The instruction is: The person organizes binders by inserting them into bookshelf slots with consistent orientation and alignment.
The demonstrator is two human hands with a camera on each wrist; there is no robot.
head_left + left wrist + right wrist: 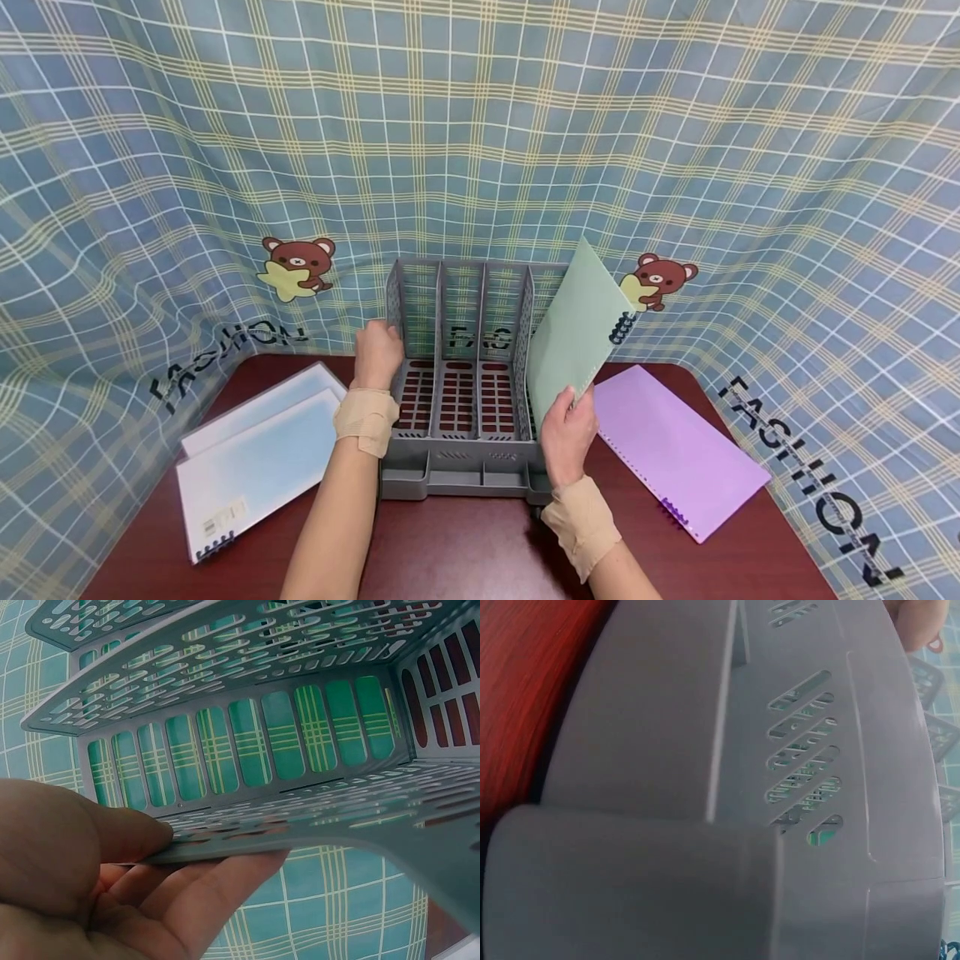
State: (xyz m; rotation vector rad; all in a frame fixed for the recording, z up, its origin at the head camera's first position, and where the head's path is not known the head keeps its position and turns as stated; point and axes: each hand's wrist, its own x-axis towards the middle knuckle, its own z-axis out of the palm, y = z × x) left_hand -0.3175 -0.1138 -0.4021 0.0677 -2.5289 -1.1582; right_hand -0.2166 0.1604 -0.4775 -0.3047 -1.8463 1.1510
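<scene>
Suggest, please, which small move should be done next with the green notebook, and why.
Perhaps the right hand should straighten the green notebook and ease it down into the right end of the gray rack: it is gripped there tilted, while the left hand pinches the left wall, possibly for steadiness.

"What's around that rack [468, 452] on the table [442, 550]?"
"Toward eight o'clock, two overlapping notebooks [258, 467]; toward four, a lone notebook [678, 454]."
"And at two?"
"A tilted notebook [577, 333], right hand [568, 433] at its lower edge. Curtain [480, 167] behind, at twelve."
</scene>
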